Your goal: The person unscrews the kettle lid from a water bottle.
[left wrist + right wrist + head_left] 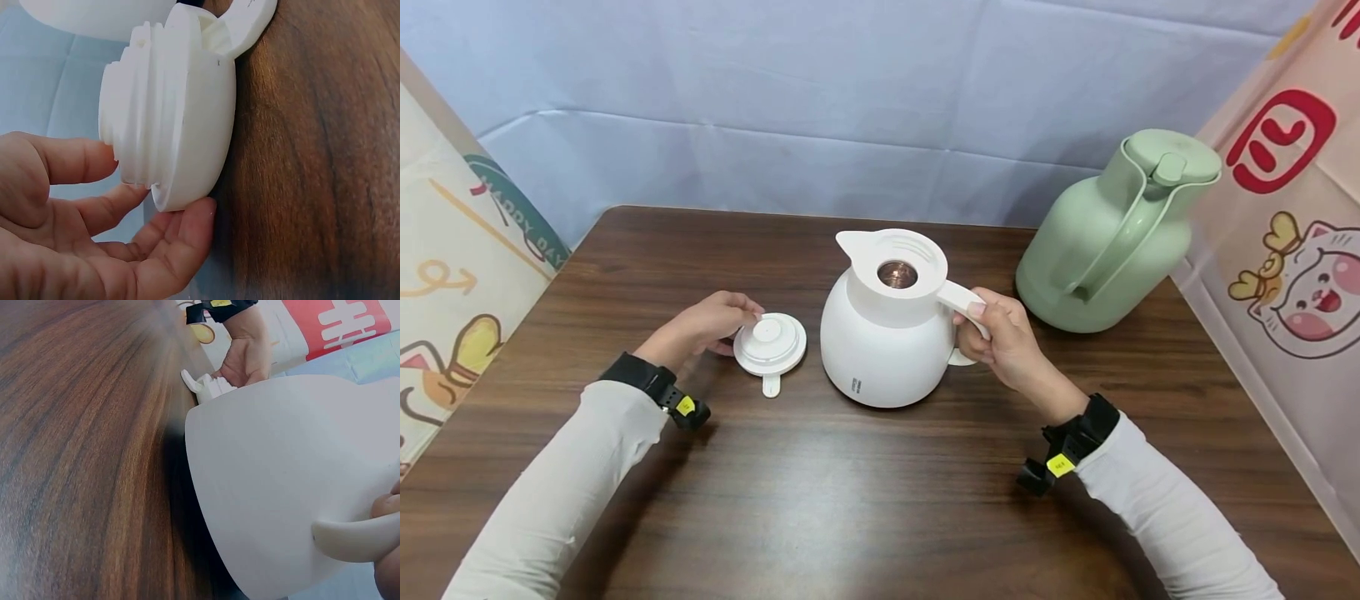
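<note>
A white thermos jug (883,350) stands mid-table, its mouth uncovered and a shiny coppery liner visible inside. My right hand (1003,337) grips the jug's handle (962,298), fingers curled round it. Left of the jug is its white screw lid (771,343), upside down at the tabletop, threaded plug facing up and tab toward me. My left hand (718,321) pinches this lid at its left side. In the left wrist view, the thumb (81,160) touches the plug while fingertips (199,215) meet the rim's edge.
A larger green thermos jug (1101,242), lid on, stands at the back right of the wooden table (820,500). Pale blue cloth (760,108) hangs behind the table. Printed cartoon sheets (1300,275) flank it on both sides.
</note>
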`<state>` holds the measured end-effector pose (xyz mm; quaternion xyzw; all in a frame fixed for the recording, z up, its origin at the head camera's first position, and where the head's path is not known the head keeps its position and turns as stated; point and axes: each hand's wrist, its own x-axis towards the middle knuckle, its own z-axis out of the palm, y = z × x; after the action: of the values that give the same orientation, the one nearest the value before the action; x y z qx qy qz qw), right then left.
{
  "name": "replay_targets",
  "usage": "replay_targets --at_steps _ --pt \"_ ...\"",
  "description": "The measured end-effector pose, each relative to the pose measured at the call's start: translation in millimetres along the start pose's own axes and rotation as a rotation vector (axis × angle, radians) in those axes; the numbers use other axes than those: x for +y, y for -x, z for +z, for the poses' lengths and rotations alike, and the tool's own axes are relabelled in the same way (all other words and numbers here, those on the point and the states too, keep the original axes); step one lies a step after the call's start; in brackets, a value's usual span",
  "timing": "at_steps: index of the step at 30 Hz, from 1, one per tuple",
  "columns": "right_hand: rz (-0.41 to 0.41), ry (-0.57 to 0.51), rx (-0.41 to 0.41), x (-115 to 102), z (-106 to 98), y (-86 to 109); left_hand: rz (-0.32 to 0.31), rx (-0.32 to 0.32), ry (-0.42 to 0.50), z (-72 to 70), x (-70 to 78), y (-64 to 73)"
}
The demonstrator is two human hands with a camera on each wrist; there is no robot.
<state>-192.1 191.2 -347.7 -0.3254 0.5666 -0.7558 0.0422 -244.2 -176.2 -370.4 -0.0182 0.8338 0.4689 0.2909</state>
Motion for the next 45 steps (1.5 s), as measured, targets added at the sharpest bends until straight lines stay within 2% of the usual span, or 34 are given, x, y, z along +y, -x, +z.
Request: replay_targets --at_steps 4,7,10,13,16,18,21,23,26,28,33,36,38,40,45 --pt "0.011 0.004 0.001 -0.2 -0.3 0.5 0.008 0.007 -0.006 0.4 -1.4 1.3" --pt "0.043 0.081 0.034 -2.4 -0.5 1.8 0.043 0.037 -0.060 1.3 -2.3 4.5" --pt "0.068 0.275 0.090 -8.5 1.1 4.3 0.144 0.119 -0.203 3.7 -3.2 9.9" --pt "0.036 0.563 0.172 -16.5 4.8 9.2 0.271 0.234 -0.360 7.0 -3.9 18.2" --pt "-0.094 0.834 0.214 -21.8 9.2 15.0 0.373 0.303 -0.459 9.6 -4.2 28.8" --pt "-0.237 1.014 0.217 -23.4 14.2 18.4 0.433 0.327 -0.528 10.7 -4.3 35.9" --pt "-0.451 1.201 0.197 -22.6 23.6 22.1 0.501 0.341 -0.625 13.0 -3.4 45.8" --pt "-0.567 1.276 0.191 -21.1 30.9 24.6 0.534 0.353 -0.673 15.6 -3.3 51.2" --pt "-0.671 1.342 0.165 -17.4 39.7 29.3 0.555 0.360 -0.708 20.6 -5.2 56.5" --pt "-0.714 1.388 0.141 -14.5 43.9 32.3 0.543 0.355 -0.697 24.6 -7.9 58.2" --pt "-0.780 1.503 0.090 -3.7 49.7 39.3 0.489 0.325 -0.637 33.6 -13.7 56.8" --pt "-0.783 1.556 0.070 4.1 49.3 41.5 0.477 0.321 -0.630 37.0 -15.7 53.6" --pt "-0.766 1.582 0.071 8.8 47.0 41.5 0.466 0.321 -0.627 38.6 -16.6 51.1" --pt "-0.734 1.574 0.108 12.1 43.3 40.1 0.468 0.325 -0.624 40.2 -16.6 48.8" --pt "-0.561 1.461 0.167 11.6 31.9 36.9 0.476 0.354 -0.623 42.6 -16.3 43.3"
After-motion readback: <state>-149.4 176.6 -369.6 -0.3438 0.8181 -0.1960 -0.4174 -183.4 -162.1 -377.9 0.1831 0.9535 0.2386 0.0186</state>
